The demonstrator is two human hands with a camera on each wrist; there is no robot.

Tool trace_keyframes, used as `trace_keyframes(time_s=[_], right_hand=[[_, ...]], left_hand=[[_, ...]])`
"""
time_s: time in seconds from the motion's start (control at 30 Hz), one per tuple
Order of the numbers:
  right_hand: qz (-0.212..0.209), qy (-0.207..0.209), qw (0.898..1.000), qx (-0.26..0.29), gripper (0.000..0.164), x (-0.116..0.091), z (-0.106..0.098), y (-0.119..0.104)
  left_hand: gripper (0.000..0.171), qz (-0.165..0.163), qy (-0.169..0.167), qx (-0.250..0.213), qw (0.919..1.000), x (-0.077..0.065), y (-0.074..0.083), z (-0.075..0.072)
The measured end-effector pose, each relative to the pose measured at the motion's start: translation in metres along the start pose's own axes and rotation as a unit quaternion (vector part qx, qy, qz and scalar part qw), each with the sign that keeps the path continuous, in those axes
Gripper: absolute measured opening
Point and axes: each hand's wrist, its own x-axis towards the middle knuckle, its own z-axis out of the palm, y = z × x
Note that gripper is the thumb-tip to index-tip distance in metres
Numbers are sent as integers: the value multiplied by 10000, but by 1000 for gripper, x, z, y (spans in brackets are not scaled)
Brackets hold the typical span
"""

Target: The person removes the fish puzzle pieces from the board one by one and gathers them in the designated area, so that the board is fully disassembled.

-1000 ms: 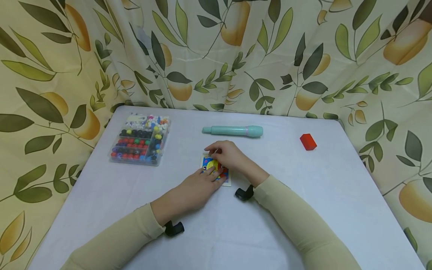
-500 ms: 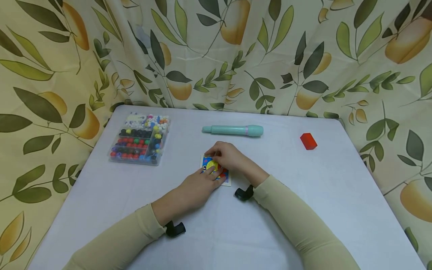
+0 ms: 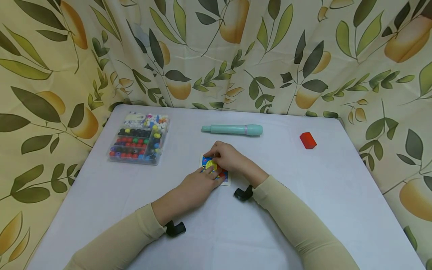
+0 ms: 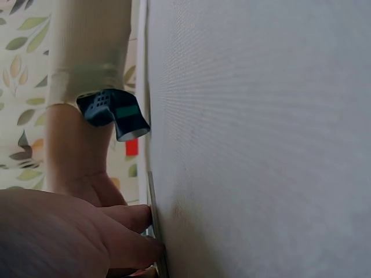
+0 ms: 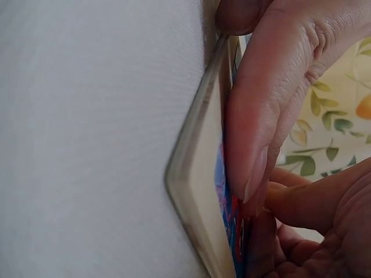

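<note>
A small, flat picture board point(image 3: 228, 183) with a pale rim and blue, yellow and red print lies mid-table. In the right wrist view, the edge of the board point(image 5: 200, 121) looks thick and layered. My left hand point(image 3: 199, 187) rests on its near part, fingers extended across the print and partly covering it. At the far edge is my right hand point(image 3: 227, 155), its fingers bent, with thumb and index finger close together over the yellow print. The right wrist view shows my right hand point(image 5: 313, 217) beside my left fingers; I cannot tell what lies between its fingertips.
A clear compartment box point(image 3: 133, 162) of coloured beads stands at the left. Beyond the board lies a teal, pen-shaped tube point(image 3: 229, 129). A red block point(image 3: 308, 140) sits at the right. Patterned curtain point(image 3: 209, 56) hangs behind the white table point(image 3: 303, 195).
My right thumb and index finger have shifted slightly at the board's far edge. My left hand and the board stay nearly in place.
</note>
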Motion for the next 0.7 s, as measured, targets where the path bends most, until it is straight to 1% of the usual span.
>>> trace_keyframes(time_s=[0.17, 0.43, 0.57, 0.7], right_hand=[[20, -38, 10000, -29, 31, 0, -1, 0], [97, -172, 9997, 145, 32, 0, -2, -3], [217, -212, 9991, 281, 32, 1, -3, -3], [283, -216, 9989, 298, 33, 3, -3, -3]], left_hand=[[50, 31, 10, -24, 10000, -1, 0, -1], [52, 18, -154, -382, 9992, -6, -1, 0], [52, 32, -129, -368, 9992, -6, -1, 0], [53, 63, -126, -319, 9994, -5, -2, 0]])
